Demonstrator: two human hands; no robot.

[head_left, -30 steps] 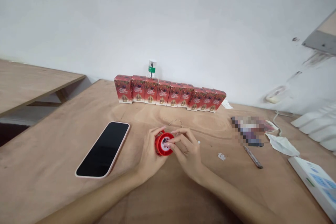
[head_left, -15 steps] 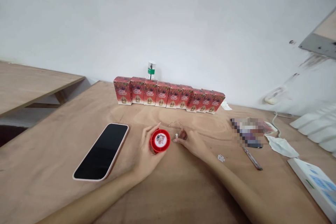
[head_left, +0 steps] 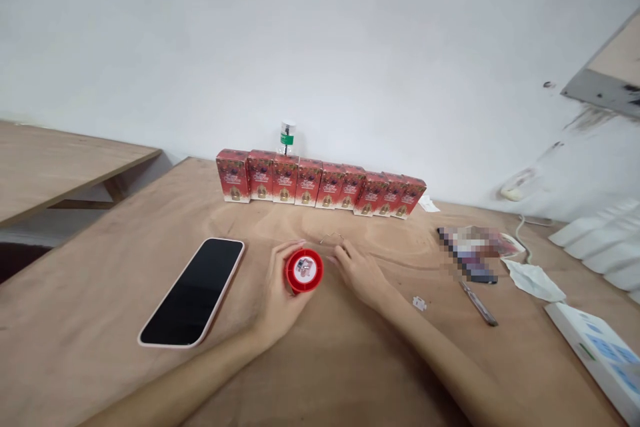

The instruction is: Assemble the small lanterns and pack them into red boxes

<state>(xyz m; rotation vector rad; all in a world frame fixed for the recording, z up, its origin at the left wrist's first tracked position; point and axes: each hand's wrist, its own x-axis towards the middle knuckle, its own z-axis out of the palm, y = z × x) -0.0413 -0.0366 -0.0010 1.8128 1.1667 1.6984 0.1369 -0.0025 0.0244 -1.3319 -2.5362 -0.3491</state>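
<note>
My left hand (head_left: 283, 297) is wrapped round a red round holder (head_left: 289, 273) with a deep rim. Inside the rim is a white disc (head_left: 309, 270) with a small picture and parts I cannot make out. Just right of it, my right hand (head_left: 363, 277) is closed, palm down and low over the table, its fingers bent and their tips close together. What they pinch, if anything, is hidden. A thin bent wire or chain (head_left: 331, 235) shows just beyond these fingertips; I cannot tell whether they touch it.
A black-screened phone (head_left: 195, 293) lies at left. Several red printed boxes (head_left: 309, 183) stand in a row, a clear container (head_left: 287, 137) behind. At right are a small white piece (head_left: 419, 303), a cutter-like tool (head_left: 479, 305), paper (head_left: 536, 279) and a power strip (head_left: 590, 340).
My right hand has turned further palm down, and the small pale piece at its fingertips is now hidden. My left hand still holds the red holder. The view has shifted slightly.
</note>
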